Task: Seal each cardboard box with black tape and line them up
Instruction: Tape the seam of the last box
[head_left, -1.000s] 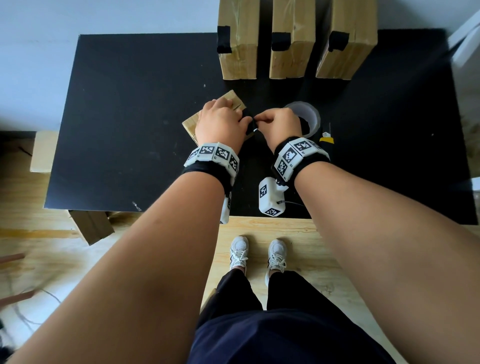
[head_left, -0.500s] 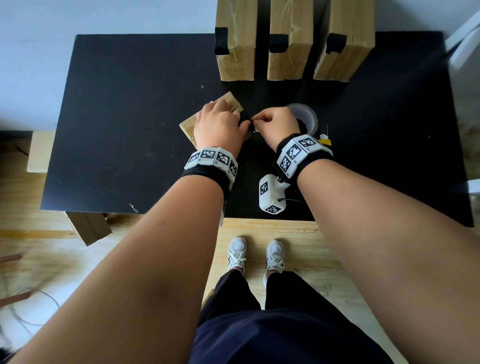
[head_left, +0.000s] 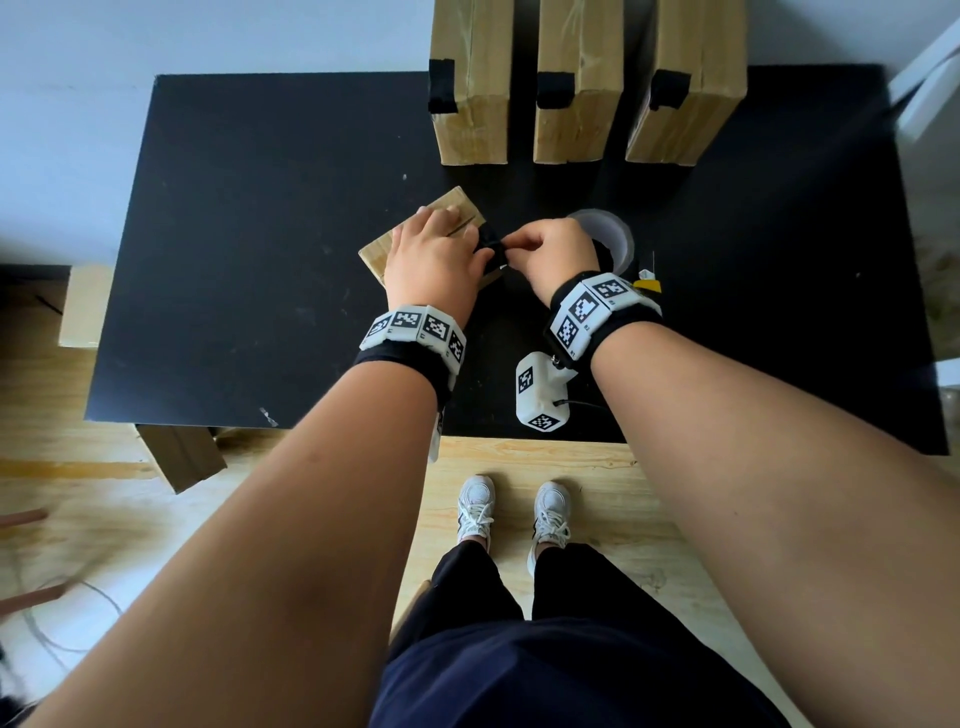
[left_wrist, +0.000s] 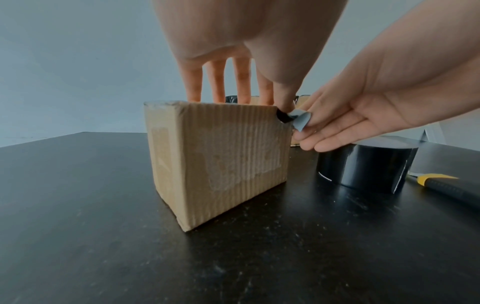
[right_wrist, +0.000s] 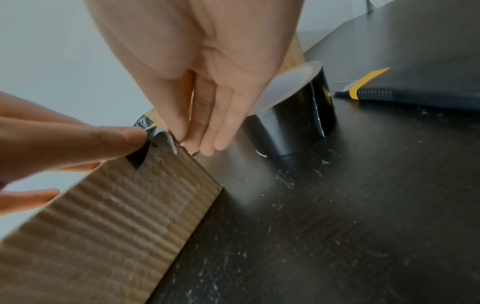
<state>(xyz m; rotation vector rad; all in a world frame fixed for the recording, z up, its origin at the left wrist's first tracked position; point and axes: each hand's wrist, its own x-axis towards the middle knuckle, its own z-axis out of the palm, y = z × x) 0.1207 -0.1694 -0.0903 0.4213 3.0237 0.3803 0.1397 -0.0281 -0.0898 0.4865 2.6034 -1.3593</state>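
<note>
At the near edge of the black counter (head_left: 218, 291), closest to the person's feet, nothing is being worked; the action sits a little further in. Taking the cardboard box (left_wrist: 221, 162) as the landmark: the left hand (head_left: 434, 260) lies flat on its top, fingers straight and pressing down, the thumb pinning one end of a black tape strip (left_wrist: 284, 118) onto the box's right upper corner. Just right of the box, the right hand (head_left: 553, 254) pinches the strip's loose, crumpled end between thumb and fingertips.

Compared with a second ago, the hands sit closer together and the strip has come onto the corner of the box, so the sealing of this fourth box looks begun but not smoothed down.

Right of the box stands the tape roll (left_wrist: 363, 166), with a yellow-and-black utility knife (left_wrist: 436, 186) just beyond it. Behind the box, well apart at the counter's far edge, three sealed boxes (head_left: 579, 83) stand side by side, each bearing a black tab.
</note>
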